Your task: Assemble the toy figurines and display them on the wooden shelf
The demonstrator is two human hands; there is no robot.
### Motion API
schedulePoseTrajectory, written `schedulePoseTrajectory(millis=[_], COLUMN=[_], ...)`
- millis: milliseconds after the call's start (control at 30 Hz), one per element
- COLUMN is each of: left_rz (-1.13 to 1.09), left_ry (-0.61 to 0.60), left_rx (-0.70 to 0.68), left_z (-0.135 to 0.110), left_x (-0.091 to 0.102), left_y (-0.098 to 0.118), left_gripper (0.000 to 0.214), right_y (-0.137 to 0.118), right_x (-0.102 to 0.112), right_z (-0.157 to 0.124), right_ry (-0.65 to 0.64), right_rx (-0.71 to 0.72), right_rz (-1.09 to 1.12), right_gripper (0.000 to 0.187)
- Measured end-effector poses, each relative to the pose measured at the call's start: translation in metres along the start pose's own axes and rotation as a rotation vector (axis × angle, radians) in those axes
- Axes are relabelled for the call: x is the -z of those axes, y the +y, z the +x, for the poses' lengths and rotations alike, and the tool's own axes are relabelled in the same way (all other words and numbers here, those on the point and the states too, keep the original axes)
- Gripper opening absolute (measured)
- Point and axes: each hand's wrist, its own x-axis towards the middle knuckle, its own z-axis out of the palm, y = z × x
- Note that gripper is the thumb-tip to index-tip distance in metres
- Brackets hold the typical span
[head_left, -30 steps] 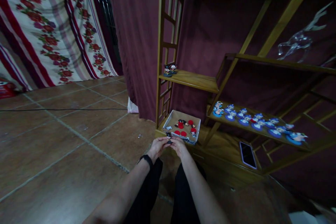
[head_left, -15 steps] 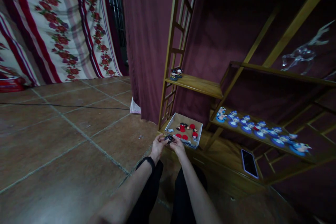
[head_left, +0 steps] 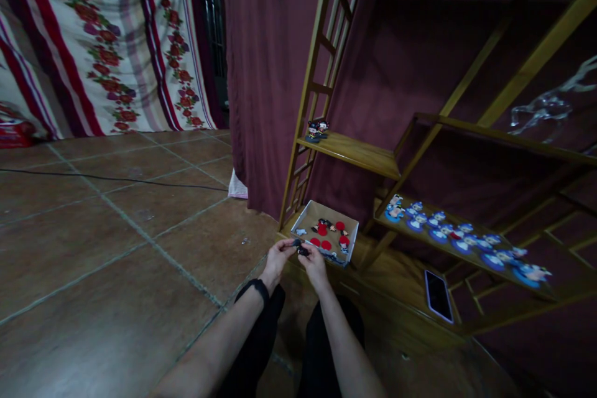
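My left hand (head_left: 276, 262) pinches a small dark round piece (head_left: 296, 242), apparently a base, between thumb and fingertips. In the fingers of my right hand (head_left: 316, 266) is a small black figurine (head_left: 303, 251), close against that round piece; whether the two are joined cannot be made out. Just beyond both hands stands a shallow cardboard box (head_left: 353, 241) on the low shelf. Inside it lie several red discs (head_left: 326, 245) and small figurine parts (head_left: 344, 247). A black band circles my left wrist.
Two dark figurines (head_left: 317, 129) stand on the upper left shelf (head_left: 359, 154). Several blue-and-white figurines (head_left: 441, 233) line the right shelf. A phone (head_left: 438, 295) lies on the lower board. A clear deer ornament (head_left: 543, 106) sits higher up. A cable (head_left: 116, 180) crosses the tiled floor.
The dark round piece now shows at my left fingertips, with the black figurine turned and lower in my right fingers. The view has shifted slightly.
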Motion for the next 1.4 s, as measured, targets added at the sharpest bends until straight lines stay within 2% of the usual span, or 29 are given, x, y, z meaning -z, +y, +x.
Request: schedulePoseTrajectory(millis=[133,300,500,667,833,1033,1200,1333,1400], left_rz=[-0.030,-0.040,-0.161,-0.197,-0.158,-0.126,-0.097,-0.095,-0.065], left_ry=[0.009,0.021,0.066,0.101,0.010,-0.037,-0.121,-0.257,-0.288], left_rx=[0.001,0.040,0.205,0.346,0.427,0.446,0.398,0.336,0.316], left_z=[-0.001,-0.004,-0.001,0.003,0.003,0.000,-0.001,-0.005,-0.008], left_x=[0.002,0.001,0.005,0.011,0.008,0.004,0.001,-0.004,-0.008], left_y=[0.004,0.009,0.006,0.003,0.005,0.007,0.007,0.010,0.012], left_gripper=[0.026,0.023,0.018,0.011,0.009,0.009,0.011,0.027,0.034], right_y=[-0.006,-0.011,-0.010,0.005,0.012,0.007,-0.001,-0.010,-0.013], right_x=[-0.004,-0.008,-0.004,0.002,0.001,-0.002,0.000,0.006,0.009], right_z=[-0.003,-0.006,-0.004,0.000,0.002,0.002,-0.001,-0.001,-0.002], right_ry=[-0.046,-0.037,0.044,0.125,0.096,0.104,0.134,0.188,0.206], right_rx=[-0.052,-0.064,-0.086,-0.102,-0.140,-0.190,-0.234,-0.275,-0.284], right_rz=[0.011,0.002,0.023,-0.020,-0.037,0.047,0.182,0.331,0.368], right_gripper=[0.033,0.033,0.044,0.027,0.023,0.023,0.019,0.018,0.018])
